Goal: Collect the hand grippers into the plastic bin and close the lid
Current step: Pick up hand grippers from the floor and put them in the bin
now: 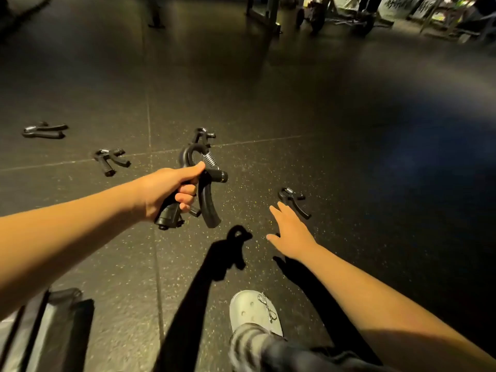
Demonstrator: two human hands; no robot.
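My left hand [167, 189] is shut on a black hand gripper [208, 194] with a steel spring, held above the dark floor. My right hand [291, 232] is open with fingers spread, just short of another hand gripper [294, 201] lying on the floor. More grippers lie on the floor: one behind the held one [204, 135], one to the left [111, 159], one at the far left [44, 130]. At the bottom left corner sits part of a clear plastic bin [40, 331]; its lid cannot be made out.
My foot in a pale clog [255, 312] stands at the bottom centre on the speckled rubber floor [349, 157]. Gym equipment frames and wheels [316, 14] stand far back at the top right. Dark shadows of my arms fall across the floor.
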